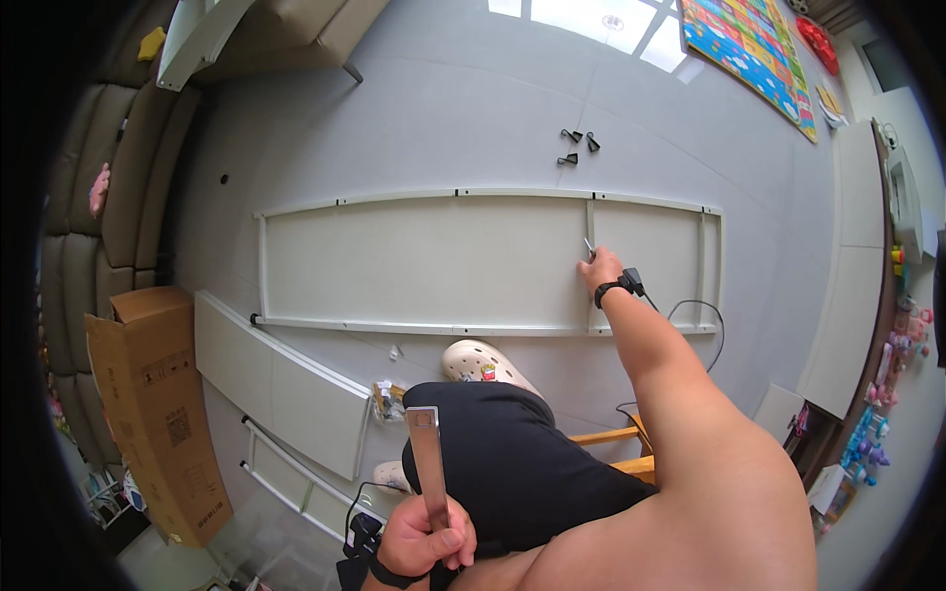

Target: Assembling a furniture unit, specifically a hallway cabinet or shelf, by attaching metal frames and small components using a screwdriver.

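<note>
My left hand [419, 537], low in the view, is closed around a flat metal strip [428, 463] that stands upright with a square mark near its top end. My right hand [600, 269] reaches forward over a long white framed panel [424, 261] lying on the floor. Its fingers are pinched on a small thin metal piece [589, 246], too small to name, right at the panel's crossbar [591, 310]. A black device with a cable [631, 280] is strapped at my right wrist.
Three black clips [569, 158] lie beyond the panel. To the left are white boards [281, 379], another white frame [305, 483], a small bag of parts [388, 402] and a cardboard box [163, 414]. A brown sofa [118, 177] lines the left side; a colourful mat [754, 59] lies far right.
</note>
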`<control>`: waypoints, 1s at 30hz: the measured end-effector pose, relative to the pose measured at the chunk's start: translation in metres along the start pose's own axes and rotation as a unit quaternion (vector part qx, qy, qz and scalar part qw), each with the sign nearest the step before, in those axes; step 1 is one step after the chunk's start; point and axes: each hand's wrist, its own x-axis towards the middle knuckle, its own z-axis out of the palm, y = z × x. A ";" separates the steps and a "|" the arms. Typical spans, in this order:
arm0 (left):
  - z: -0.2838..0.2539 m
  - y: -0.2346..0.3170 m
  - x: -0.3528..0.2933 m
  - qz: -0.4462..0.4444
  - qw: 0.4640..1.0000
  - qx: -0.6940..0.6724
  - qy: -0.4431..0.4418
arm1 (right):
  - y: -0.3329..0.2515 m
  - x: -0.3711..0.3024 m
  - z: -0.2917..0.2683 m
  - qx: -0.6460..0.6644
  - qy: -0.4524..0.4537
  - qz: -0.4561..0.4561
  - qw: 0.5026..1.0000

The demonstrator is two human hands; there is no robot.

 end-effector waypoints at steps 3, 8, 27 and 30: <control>-0.001 0.000 0.000 0.001 1.000 -0.002 -0.002 | 0.000 0.002 0.006 -0.008 0.000 0.008 1.000; 0.000 0.000 -0.001 0.006 1.000 -0.006 -0.001 | -0.003 -0.009 0.011 0.010 0.041 0.019 0.999; -0.001 0.000 -0.001 0.012 1.000 -0.006 -0.001 | 0.000 -0.007 0.007 -0.007 0.045 0.012 0.999; 0.000 -0.001 0.000 0.016 1.000 -0.008 -0.006 | 0.002 -0.004 0.006 -0.005 0.041 0.015 0.999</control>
